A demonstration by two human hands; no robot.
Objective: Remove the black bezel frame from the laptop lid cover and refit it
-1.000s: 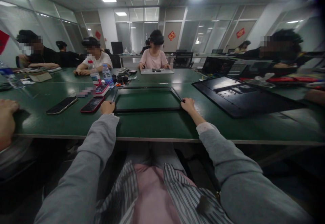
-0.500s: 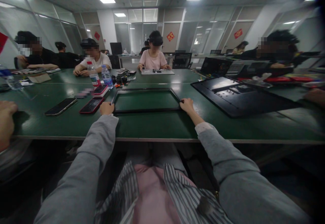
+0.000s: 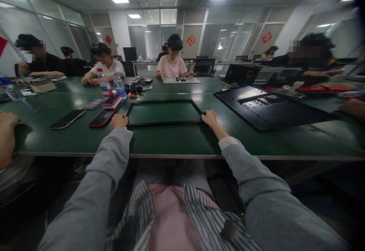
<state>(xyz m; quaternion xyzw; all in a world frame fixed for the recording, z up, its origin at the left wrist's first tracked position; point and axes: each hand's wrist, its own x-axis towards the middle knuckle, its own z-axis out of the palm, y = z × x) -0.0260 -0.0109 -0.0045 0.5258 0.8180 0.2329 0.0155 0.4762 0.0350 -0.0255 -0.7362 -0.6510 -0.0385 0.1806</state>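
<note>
A thin black rectangular frame point(image 3: 165, 123) lies at the green table in front of me, and the tabletop shows through its open middle. My left hand point(image 3: 119, 121) is closed around the frame's left side near the front corner. On the opposite side, my right hand point(image 3: 209, 117) grips the right edge, its fingers wrapped over the rim. Whether the frame rests fully on the table or is slightly raised, I cannot tell. Right of it lies a large dark panel point(image 3: 262, 118) with parts fixed on its upper face.
Left of my hands lie a red-edged phone point(image 3: 102, 118) and a dark phone point(image 3: 67, 119). Beyond them stand two plastic bottles, one with a blue label point(image 3: 119, 87). Another person's hand point(image 3: 8, 129) is at the left edge. Several people sit around the green table point(image 3: 171, 142).
Both my hands and the black frame stay essentially where they were. Across the table, the person in pink has shifted their hands, and the board before them sits slightly further right.
</note>
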